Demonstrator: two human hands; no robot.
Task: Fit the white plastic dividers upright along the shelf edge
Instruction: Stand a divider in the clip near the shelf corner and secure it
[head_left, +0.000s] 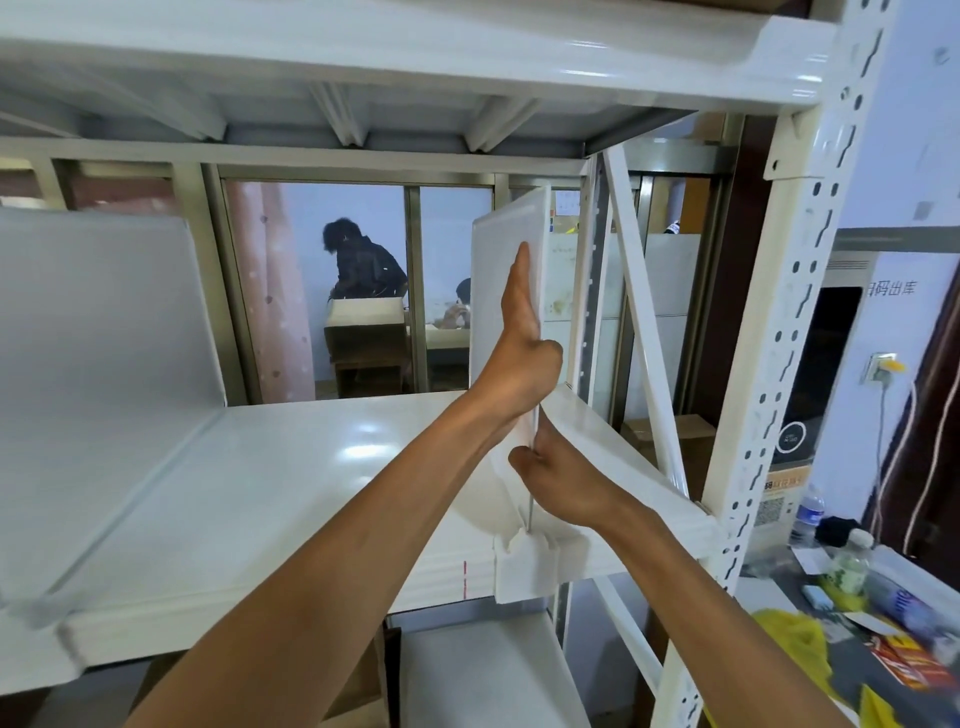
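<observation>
A white plastic divider stands upright on the white metal shelf, near its right end. Its front foot is a white clip hooked over the shelf's front edge. My left hand lies flat against the divider's left face, fingers pointing up and thumb curled round its front edge. My right hand grips the same front edge lower down, just above the clip. Another white divider stands upright at the left end of the shelf.
The rack's perforated white upright and a diagonal brace stand right of the divider. Another shelf hangs overhead. A cluttered table with bottles sits at lower right. Behind a window, two people are at a desk.
</observation>
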